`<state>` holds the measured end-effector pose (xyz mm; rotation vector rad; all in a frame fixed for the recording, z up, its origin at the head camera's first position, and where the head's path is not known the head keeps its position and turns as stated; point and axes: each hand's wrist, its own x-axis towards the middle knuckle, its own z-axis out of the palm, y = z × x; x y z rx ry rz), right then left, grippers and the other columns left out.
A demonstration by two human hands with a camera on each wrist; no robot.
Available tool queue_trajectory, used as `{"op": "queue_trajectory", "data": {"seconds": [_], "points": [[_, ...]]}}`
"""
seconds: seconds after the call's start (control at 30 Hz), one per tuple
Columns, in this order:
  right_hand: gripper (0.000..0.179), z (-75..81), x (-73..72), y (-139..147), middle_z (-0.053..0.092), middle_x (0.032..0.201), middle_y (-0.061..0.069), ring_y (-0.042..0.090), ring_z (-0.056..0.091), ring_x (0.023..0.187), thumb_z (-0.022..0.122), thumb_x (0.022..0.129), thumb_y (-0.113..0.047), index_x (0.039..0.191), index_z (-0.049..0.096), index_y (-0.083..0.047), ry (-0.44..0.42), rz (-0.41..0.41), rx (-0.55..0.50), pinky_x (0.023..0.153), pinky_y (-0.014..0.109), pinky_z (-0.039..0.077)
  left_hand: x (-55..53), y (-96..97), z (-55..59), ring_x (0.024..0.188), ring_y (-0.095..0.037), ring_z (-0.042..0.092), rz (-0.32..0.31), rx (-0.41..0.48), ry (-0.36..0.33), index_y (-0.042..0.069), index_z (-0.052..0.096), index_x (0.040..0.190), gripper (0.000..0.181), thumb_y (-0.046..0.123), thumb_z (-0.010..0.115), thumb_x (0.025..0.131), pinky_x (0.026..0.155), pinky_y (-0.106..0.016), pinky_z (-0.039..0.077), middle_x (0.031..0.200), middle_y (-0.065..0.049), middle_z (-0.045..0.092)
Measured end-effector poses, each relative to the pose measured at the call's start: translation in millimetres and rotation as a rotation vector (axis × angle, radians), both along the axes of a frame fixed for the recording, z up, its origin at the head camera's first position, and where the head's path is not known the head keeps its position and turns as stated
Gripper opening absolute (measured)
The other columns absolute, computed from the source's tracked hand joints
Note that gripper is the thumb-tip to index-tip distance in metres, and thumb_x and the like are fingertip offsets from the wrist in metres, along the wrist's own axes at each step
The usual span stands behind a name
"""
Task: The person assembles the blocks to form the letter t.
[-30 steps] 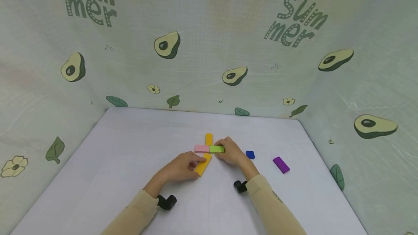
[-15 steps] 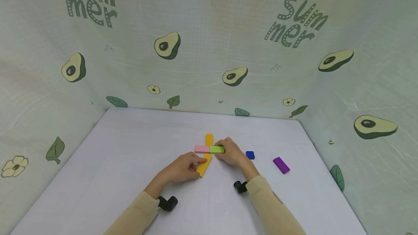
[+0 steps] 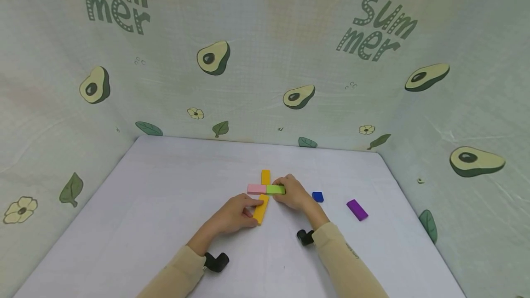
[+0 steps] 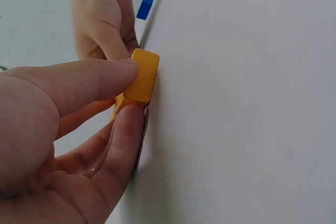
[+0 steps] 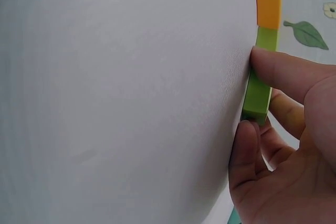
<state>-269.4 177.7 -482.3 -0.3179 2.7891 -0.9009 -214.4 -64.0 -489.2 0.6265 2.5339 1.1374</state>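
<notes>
A pink block (image 3: 256, 189) and a green block (image 3: 275, 190) lie end to end in a row on the table. Behind their join stands a yellow-orange block (image 3: 265, 177), pointing away. A second yellow-orange block (image 3: 261, 210) extends toward the front from the same join; my left hand (image 3: 235, 214) holds it between thumb and fingers. In the left wrist view, the thumb (image 4: 100, 80) lies against that block's side. My right hand (image 3: 292, 192) grips the green block at its right end. The right wrist view shows its thumb and fingers around the green block (image 5: 258, 95).
A small blue block (image 3: 317, 197) lies right of my right hand, and a purple block (image 3: 357, 209) farther right. The white table (image 3: 186, 174) is bounded by printed cloth walls (image 3: 248, 82) at the back and sides. Both wrists carry small black cameras.
My left hand has shifted slightly right and turned the front yellow-orange block closer to straight, its near end swinging right. My right hand stays on the green block.
</notes>
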Motion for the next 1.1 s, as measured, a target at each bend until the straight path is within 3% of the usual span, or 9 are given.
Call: {"op": "queue_trajectory", "data": {"seconds": [0.8, 1.1], "points": [[0.027, -2.4, -1.0, 0.2, 0.055, 0.11, 0.007, 0.022, 0.053, 0.097, 0.077, 0.099, -0.017, 0.125, 0.071, -0.013, 0.016, 0.006, 0.006, 0.096, 0.042, 0.051, 2.4, 14.1, 1.7, 0.081, -0.013, 0.06, 0.099, -0.026, -0.029, 0.017, 0.068, 0.144, 0.061, 0.02, 0.089, 0.087, 0.068, -0.026, 0.052, 0.109, -0.003, 0.062], [0.028, -0.3, 0.0, -0.9, 0.055, 0.111, 0.007, 0.023, 0.054, 0.099, 0.077, 0.099, -0.019, 0.126, 0.071, -0.013, 0.0, -0.003, 0.008, 0.097, 0.043, 0.052, 1.6, 17.3, -2.7, 0.079, -0.012, 0.06, 0.119, -0.028, -0.025, 0.017, 0.067, 0.146, 0.063, 0.024, 0.09, 0.087, 0.067, -0.025, 0.052, 0.107, -0.001, 0.061]]}}
